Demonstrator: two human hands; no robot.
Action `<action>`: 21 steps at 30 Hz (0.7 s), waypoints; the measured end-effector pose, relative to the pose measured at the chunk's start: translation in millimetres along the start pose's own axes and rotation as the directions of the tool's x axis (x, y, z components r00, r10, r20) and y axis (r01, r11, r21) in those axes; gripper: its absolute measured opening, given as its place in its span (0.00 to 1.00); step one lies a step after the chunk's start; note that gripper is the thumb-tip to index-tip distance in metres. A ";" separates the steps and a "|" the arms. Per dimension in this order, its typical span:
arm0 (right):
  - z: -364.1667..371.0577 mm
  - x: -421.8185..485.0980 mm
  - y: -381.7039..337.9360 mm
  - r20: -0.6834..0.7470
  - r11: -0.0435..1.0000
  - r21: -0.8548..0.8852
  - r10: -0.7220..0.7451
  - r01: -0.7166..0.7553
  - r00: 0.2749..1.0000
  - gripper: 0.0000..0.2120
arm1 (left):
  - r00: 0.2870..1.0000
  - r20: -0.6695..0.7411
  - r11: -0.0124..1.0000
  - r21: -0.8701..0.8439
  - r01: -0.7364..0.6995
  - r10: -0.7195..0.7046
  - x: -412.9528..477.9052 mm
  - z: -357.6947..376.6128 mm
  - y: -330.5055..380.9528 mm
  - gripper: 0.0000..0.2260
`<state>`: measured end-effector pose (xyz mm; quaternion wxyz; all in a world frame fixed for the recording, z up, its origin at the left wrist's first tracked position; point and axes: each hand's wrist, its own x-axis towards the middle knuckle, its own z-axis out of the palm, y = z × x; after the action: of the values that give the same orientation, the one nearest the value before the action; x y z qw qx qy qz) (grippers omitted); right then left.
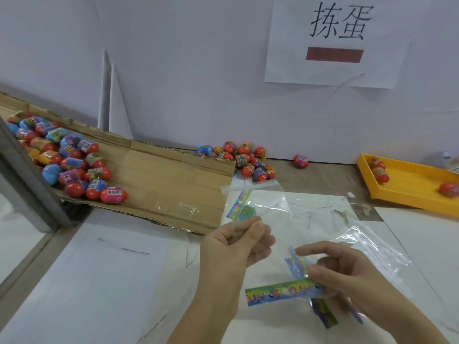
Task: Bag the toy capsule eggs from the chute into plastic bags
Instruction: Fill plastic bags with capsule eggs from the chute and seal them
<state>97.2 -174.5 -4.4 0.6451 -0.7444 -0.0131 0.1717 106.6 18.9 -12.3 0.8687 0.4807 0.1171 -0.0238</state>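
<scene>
Red-bottomed eggs [74,165]; brown cardboard chute [164,180]; yellow tray [407,187].

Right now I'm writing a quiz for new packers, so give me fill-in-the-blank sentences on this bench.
The eggs lie on a chute made of ____.
The tray at right is coloured ____.
The left hand pinches the clear bag; the printed strips are in the ____.
Missing: cardboard; yellow; right hand.
</scene>
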 end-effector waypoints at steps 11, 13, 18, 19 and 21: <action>-4.2 -22.2 -39.1 -0.098 0.973 -0.178 -0.165 0.146 0.981 0.33 | 0.839 -0.072 0.736 0.525 -0.428 0.539 -3.5 -2.2 1.2 0.12; 24.9 -14.1 -36.6 -0.034 0.949 -0.263 -0.190 0.175 0.981 0.38 | 0.725 0.123 0.446 0.715 -0.539 0.678 -10.1 1.9 -3.3 0.10; 65.8 20.9 -39.2 -0.179 0.957 0.179 -0.197 0.229 0.964 0.10 | 0.662 0.464 0.133 0.752 -0.645 0.589 -20.6 2.1 -3.5 0.16; 63.7 25.6 -44.3 -0.203 0.946 0.224 -0.191 0.236 0.960 0.11 | 0.693 0.416 0.270 0.706 -0.654 0.589 -19.9 -0.8 3.0 0.16; 56.4 32.9 -52.5 -0.123 0.949 0.214 -0.211 0.234 0.970 0.11 | 0.762 0.251 0.530 0.591 -0.609 0.597 -14.6 -10.4 17.6 0.17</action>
<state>123.4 -103.8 32.3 0.7410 -0.6672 -0.0454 0.0613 93.2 36.0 0.4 0.6049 0.7569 -0.0791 0.2344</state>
